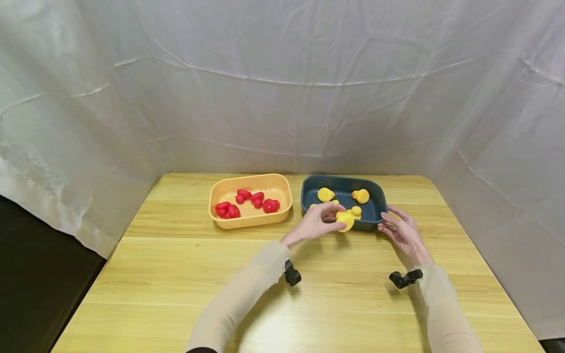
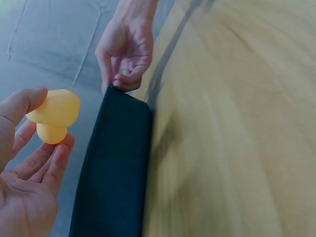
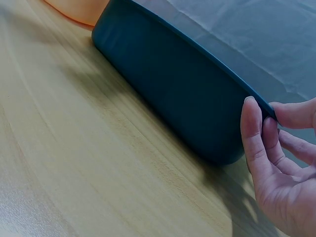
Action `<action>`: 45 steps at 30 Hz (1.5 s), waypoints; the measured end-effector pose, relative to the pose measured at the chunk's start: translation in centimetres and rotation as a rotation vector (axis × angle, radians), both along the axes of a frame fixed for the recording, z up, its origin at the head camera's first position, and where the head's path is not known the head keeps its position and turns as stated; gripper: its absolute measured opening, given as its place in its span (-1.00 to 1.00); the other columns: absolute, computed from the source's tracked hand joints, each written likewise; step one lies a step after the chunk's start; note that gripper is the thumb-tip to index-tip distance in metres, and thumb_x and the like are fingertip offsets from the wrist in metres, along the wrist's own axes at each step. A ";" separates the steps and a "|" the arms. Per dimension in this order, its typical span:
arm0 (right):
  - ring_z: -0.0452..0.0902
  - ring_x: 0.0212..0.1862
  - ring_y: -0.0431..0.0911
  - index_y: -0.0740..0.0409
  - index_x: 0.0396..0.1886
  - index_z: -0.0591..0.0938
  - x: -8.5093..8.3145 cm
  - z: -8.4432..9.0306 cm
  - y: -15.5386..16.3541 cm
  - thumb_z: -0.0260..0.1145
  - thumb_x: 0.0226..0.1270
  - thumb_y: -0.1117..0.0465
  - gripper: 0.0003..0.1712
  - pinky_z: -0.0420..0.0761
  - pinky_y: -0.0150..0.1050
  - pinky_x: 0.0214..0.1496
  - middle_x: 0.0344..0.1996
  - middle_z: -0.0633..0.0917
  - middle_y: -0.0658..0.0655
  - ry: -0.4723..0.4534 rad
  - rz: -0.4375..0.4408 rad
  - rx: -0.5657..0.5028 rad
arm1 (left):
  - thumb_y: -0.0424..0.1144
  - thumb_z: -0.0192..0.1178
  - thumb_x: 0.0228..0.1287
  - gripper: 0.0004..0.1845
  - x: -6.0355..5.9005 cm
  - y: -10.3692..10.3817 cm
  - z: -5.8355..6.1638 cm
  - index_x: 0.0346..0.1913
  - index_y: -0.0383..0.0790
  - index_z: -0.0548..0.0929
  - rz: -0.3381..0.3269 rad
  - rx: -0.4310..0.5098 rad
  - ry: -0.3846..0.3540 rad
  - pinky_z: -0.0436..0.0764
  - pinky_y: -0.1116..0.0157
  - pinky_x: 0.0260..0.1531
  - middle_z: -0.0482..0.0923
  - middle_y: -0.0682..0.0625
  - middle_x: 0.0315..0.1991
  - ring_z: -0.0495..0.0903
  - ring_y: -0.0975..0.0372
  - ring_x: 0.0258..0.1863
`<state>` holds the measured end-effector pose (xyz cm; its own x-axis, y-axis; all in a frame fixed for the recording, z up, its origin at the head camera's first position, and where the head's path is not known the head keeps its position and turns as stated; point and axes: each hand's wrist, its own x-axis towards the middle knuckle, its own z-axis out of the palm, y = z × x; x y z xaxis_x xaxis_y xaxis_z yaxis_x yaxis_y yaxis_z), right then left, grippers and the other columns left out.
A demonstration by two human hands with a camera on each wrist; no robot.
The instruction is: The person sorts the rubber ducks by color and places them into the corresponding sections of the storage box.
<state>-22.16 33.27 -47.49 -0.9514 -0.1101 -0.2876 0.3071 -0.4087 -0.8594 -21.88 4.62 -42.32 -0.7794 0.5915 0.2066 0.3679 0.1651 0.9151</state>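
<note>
We see our left hand [image 1: 314, 221] lifted just above the near rim of the dark blue-grey plastic tub [image 1: 379, 208], pinching a smooth, matte yellow rubber duck [image 1: 346, 219] between the thumb and the fingertips; the left wrist view shows the same rounded yellow toy [image 2: 53, 116] as two soft bulbs, a larger one over a smaller one, caught between the thumb above and the curled fingers [image 2: 47, 163] below, with the palm turned up. Our right hand [image 1: 402, 231] rests at the tub's near right corner, its thumb and fingers closing lightly on the thin rim, which the right wrist view shows clearly: the fingertips [image 3: 253, 123] lie against the curved, smooth outer wall of the tub [image 3: 173, 84] where it rounds the corner. Inside the tub lie more small yellow ducks [image 1: 326, 194], plump and glossy, well apart from one another. Just beside it on the left stands a pale orange plastic tub [image 1: 251, 221] of the same rounded rectangular shape, holding a scatter of small red rubber ducks [image 1: 270, 205]. Both tubs sit on the light wooden bench [image 1: 176, 274], whose planks show a fine lengthwise grain and a faint sheen. A creased white cloth backdrop [image 1: 282, 88] hangs behind and around the bench. Both arms wear snug beige sleeves [image 1: 247, 294].
</note>
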 end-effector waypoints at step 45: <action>0.61 -0.45 -0.12 0.14 0.38 -0.05 -0.1 -0.2 0.2 0.15 0.24 0.30 -0.20 0.67 -0.34 -0.33 -0.46 0.63 0.09 0.016 0.014 -0.024 | -0.10 0.25 0.06 -0.60 -6.3 3.9 -1.1 0.00 -0.10 0.54 0.361 -0.043 -0.033 0.60 0.46 -0.37 0.57 -0.07 -0.11 0.62 0.23 -0.28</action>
<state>-22.24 33.44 -47.66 -0.9543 -0.1298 -0.2691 0.2988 -0.4255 -0.8542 -28.13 8.47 -43.44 -0.9452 0.2848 0.1594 0.2498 0.3172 0.9149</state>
